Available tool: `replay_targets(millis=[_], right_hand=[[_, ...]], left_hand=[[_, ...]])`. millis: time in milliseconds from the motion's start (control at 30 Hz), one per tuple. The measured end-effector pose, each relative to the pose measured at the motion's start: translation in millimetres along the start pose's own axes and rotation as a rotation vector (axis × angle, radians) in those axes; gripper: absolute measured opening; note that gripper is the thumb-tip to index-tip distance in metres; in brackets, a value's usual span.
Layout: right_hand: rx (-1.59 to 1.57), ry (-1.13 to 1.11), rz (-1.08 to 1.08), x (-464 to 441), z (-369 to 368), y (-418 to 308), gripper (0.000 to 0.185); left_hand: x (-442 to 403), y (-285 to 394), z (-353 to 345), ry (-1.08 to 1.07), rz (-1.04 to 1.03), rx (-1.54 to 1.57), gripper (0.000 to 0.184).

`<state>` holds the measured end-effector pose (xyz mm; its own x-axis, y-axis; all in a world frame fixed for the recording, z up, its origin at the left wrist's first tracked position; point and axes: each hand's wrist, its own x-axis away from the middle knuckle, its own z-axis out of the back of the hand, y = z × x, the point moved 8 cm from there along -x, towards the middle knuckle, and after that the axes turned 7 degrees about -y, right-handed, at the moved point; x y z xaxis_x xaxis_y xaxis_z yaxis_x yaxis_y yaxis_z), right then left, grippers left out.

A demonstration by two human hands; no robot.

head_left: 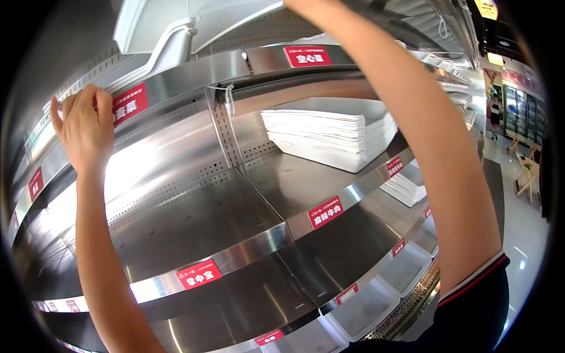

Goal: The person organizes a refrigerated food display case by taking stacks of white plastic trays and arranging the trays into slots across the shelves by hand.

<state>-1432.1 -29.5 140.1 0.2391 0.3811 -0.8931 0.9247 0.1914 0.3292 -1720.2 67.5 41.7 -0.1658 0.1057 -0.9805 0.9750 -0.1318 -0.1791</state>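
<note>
To my right lay pale, glossy floor (522,238). Beyond stood glass-door cabinets (522,115) and a wooden stand (532,172); a lit yellow sign (495,59) hung below dark ceiling (513,52).

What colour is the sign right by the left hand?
The sign beside the left hand is red with white writing, seen in the head view.

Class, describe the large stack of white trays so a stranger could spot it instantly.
Start at the steel shelving. Just right of the perforated upright post sits a nested stack of white trays. It looks clearly larger than the white stack one shelf lower.
</note>
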Motion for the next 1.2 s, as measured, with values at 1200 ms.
replay_targets(millis=[1200], right_hand=[[-0.014,-1.184,-0.254,176,59,373,0.049]], left_hand=[[-94,270,-133,-0.593,0.071,0.482,0.041]])
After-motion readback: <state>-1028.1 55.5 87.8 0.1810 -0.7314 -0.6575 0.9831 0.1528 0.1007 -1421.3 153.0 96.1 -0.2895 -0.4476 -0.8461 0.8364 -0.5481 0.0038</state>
